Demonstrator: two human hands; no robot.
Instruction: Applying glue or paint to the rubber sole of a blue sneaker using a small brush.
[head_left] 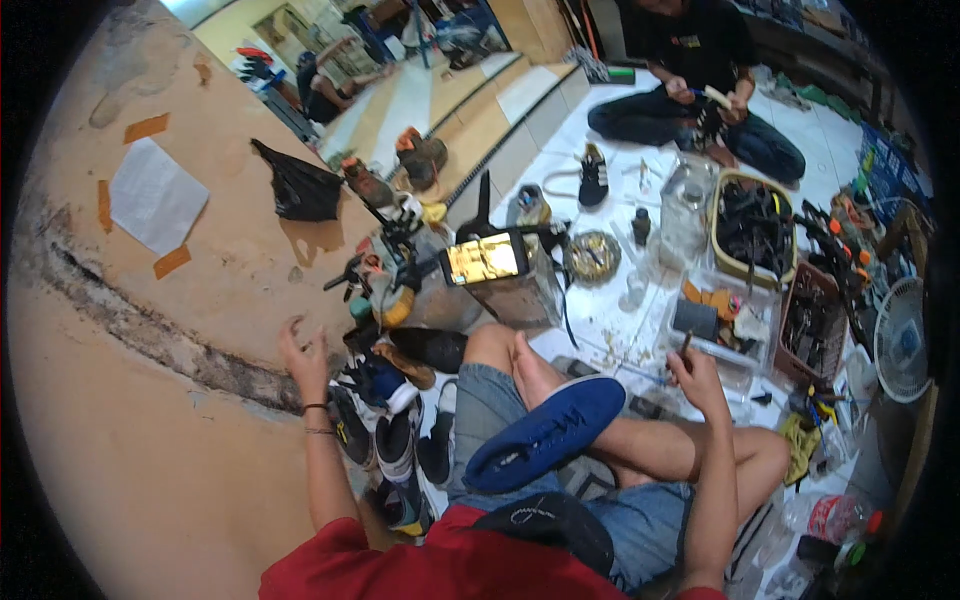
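A blue slip-on shoe (548,432) lies across my lap, and neither hand touches it. Raised beside the wall, my left hand (304,352) has its fingers spread and holds nothing. Several shoes stand below it, among them a navy sneaker (372,382). My right hand (694,376), above my right knee, is closed on a slim tool with a brown handle (685,345). A thin shaft seems to reach left from the fist; its tip is hard to make out. A black cloth item (555,530) with white marking rests at my waist.
A lit phone (486,258) sits on a box ahead. To the right are a yellow-rimmed basin (755,178) of dark pieces, a clear bin (760,352) and a brown basket (810,318). Across from me sits a person (690,90) working with both hands. The wall (150,370) rises at left.
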